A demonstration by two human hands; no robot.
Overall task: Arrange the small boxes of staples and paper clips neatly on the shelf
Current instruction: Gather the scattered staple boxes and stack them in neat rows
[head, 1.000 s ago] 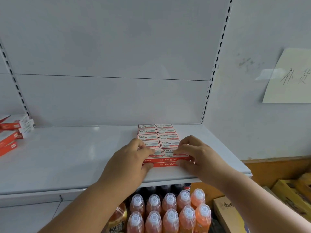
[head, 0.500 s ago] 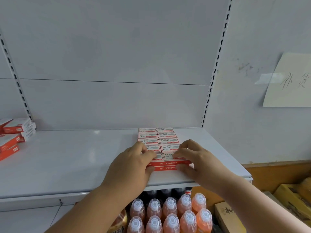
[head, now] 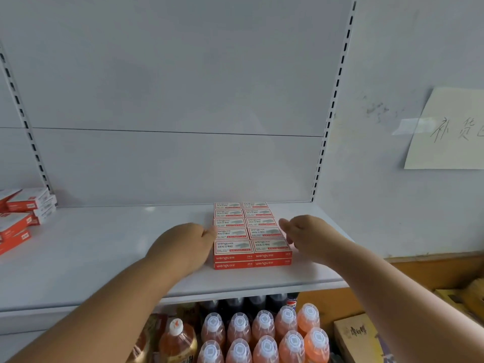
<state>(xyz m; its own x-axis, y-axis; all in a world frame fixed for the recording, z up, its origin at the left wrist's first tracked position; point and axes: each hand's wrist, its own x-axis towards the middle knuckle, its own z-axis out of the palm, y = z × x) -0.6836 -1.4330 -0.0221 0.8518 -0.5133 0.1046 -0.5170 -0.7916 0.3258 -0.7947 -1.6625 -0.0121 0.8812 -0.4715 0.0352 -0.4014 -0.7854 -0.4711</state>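
Several small red-and-white staple boxes (head: 252,233) stand in a tight block, two columns wide and two layers high, on the right part of the white shelf (head: 104,260). My left hand (head: 186,244) lies against the block's left side, its fingers touching the boxes. On the opposite side, my right hand (head: 309,237) lies with its fingers along the block's right edge. Neither hand holds a box. The fingertips are partly hidden behind the hands.
More red-and-white boxes (head: 23,214) are stacked loosely at the shelf's far left. Below the shelf stand orange drink bottles (head: 264,334) and a cardboard carton (head: 357,336). A paper note (head: 450,132) is taped to the right wall.
Both hands have come off the top of the front boxes and moved apart to the left and right sides of the block. The boxes have not shifted visibly.
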